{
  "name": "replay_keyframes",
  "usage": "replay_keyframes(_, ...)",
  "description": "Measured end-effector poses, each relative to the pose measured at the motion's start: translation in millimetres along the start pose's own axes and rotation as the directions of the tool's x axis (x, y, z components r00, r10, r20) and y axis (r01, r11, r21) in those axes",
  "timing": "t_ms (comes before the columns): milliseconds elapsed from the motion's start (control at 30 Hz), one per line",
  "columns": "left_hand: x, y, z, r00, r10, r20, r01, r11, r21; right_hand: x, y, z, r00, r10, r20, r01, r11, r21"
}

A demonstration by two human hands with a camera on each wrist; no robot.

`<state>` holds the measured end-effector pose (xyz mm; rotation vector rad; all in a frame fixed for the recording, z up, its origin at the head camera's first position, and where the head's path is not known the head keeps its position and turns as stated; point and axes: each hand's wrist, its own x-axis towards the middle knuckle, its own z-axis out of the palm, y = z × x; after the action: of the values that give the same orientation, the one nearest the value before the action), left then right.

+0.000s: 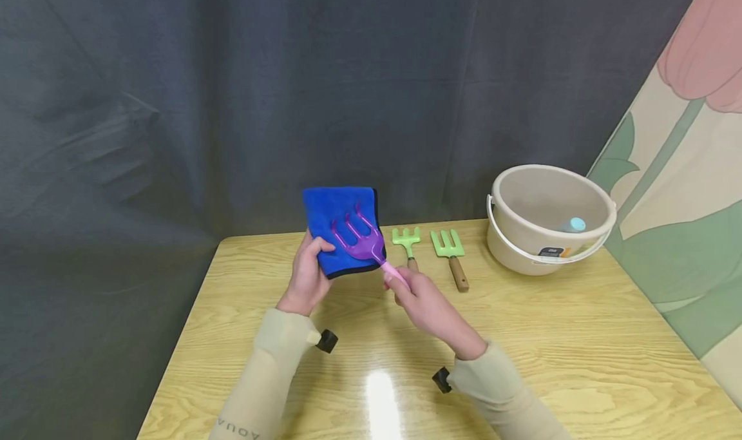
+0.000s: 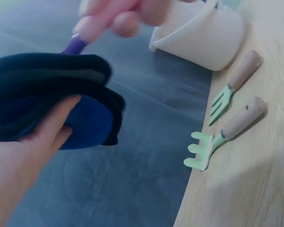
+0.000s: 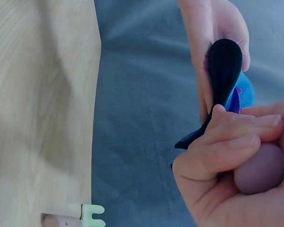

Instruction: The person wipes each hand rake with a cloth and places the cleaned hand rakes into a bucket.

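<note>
A folded blue cloth (image 1: 324,211) with a dark edge is held up above the table by my left hand (image 1: 308,276), thumb on its front and fingers behind. My right hand (image 1: 426,301) grips the pink handle of a purple hand rake (image 1: 366,247), whose tines lie over the front of the cloth. In the left wrist view the cloth (image 2: 92,120) curves in folds around the left fingers. The right wrist view shows the rounded handle end (image 3: 261,170) inside the curled right fingers; the cloth hides most of the rake head there.
Two green garden tools with wooden handles, a small rake (image 1: 407,239) and a fork (image 1: 449,244), lie near the table's back edge. A beige bucket (image 1: 516,234) with a white handle stands at the right, a light-blue-capped item (image 1: 576,225) inside. A dark curtain (image 1: 371,92) hangs behind.
</note>
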<state>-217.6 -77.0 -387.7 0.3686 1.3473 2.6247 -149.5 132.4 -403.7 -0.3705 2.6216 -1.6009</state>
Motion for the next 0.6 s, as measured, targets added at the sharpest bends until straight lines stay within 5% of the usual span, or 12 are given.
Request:
replay_keyframes(100, 2.2, 3.6, -2.9, 1.0, -0.004, -0.005, 0.003, 0.999, -0.045, -1.8, 0.0, 1.5, 1.0, -0.015, 0.009, 0.015, 1.0, -0.002)
replay_keyframes(333, 6.6, 4.5, -7.4, 0.982, -0.118, -0.147, 0.106, 0.991, -0.085, -2.6, -2.8, 8.2, 0.996, -0.087, 0.034, 0.088, 0.995, -0.04)
replay_keyframes(600, 4.6, 5.2, -7.1, 0.991, -0.105, -0.086, 0.101, 0.994, -0.053, -3.0, -5.0, 12.7, 0.994, -0.113, 0.005, 0.113, 0.993, -0.045)
